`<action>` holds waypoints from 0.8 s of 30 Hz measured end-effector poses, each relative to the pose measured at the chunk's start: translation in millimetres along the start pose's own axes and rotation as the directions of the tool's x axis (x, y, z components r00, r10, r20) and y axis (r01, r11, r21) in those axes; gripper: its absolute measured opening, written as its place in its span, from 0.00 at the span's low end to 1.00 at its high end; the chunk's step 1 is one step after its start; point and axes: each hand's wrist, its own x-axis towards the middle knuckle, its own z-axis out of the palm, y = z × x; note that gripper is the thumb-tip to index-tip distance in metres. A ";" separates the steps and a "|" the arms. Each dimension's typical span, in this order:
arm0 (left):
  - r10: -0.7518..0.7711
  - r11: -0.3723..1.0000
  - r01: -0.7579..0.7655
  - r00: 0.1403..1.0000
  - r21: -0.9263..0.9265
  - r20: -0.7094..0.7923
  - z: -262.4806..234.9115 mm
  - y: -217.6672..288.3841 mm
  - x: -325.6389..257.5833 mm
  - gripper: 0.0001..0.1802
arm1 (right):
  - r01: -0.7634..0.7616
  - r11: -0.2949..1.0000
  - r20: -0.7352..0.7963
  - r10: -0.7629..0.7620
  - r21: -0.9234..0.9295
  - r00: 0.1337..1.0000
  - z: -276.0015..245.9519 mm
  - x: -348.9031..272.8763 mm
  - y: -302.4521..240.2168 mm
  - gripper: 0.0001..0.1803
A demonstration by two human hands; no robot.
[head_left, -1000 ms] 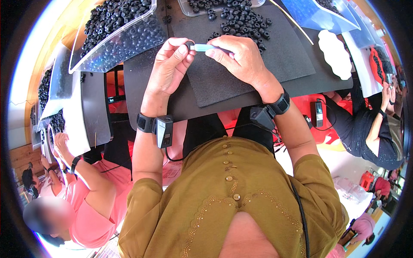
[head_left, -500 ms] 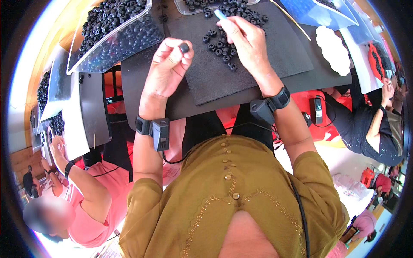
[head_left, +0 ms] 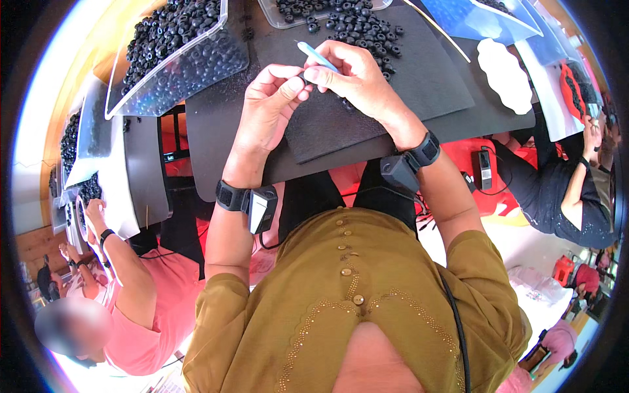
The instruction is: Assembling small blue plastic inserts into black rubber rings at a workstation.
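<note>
The blue tool (head_left: 316,55) is a thin stick held over the black mat (head_left: 419,85), its long axis running from the upper left down and right into the right hand (head_left: 350,75), whose fingers (head_left: 319,73) are closed around its lower end. The left hand (head_left: 270,98) sits just to the left, fingertips pinched and touching the right fingertips; whether it grips a small part cannot be told. Loose black rings (head_left: 357,23) lie just beyond the hands, nearer the right one. A clear tray (head_left: 177,65) of rings stands farther left on the table (head_left: 216,150).

Head view, steeply down, close.
</note>
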 end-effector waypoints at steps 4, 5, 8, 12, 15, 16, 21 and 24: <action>-0.014 0.996 0.011 0.999 -0.087 -0.029 -0.2 0.3 -4.2 0.06 | 0.100 0.994 0.016 -0.099 -0.052 0.995 3.2 1.3 2.9 0.12; -0.007 0.996 0.002 0.999 -0.087 -0.046 0.6 2.5 -5.9 0.06 | 0.152 0.983 0.021 -0.151 -0.101 0.988 5.7 2.3 2.5 0.13; 0.082 0.996 -0.079 0.995 0.047 -0.065 0.8 21.5 -3.0 0.07 | 0.103 0.958 -0.048 -0.120 -0.269 0.992 -0.3 -1.0 -1.3 0.12; 0.445 0.728 -0.276 0.886 0.628 -0.126 -10.6 98.0 14.8 0.08 | 0.140 0.982 -0.280 -0.170 -0.124 0.945 -5.5 -2.2 8.5 0.09; 0.658 0.380 -0.230 0.748 0.896 -0.087 -56.3 163.8 36.1 0.10 | 0.122 0.982 -0.324 -0.164 -0.145 0.932 -4.6 -2.2 1.5 0.09; 0.664 0.373 -0.226 0.743 0.900 -0.088 -59.3 177.4 35.2 0.10 | 0.108 0.981 -0.337 -0.157 -0.161 0.928 -3.5 -0.8 0.3 0.09; 0.709 0.055 -0.148 0.702 0.987 0.066 -14.3 143.4 33.6 0.07 | 0.086 0.981 -0.372 -0.147 -0.175 0.916 -8.1 -0.5 7.7 0.09; 0.456 -0.007 -0.387 0.819 0.922 0.347 16.9 82.2 20.9 0.08 | 0.103 0.963 -0.354 -0.189 -0.249 0.916 -5.9 2.5 11.2 0.10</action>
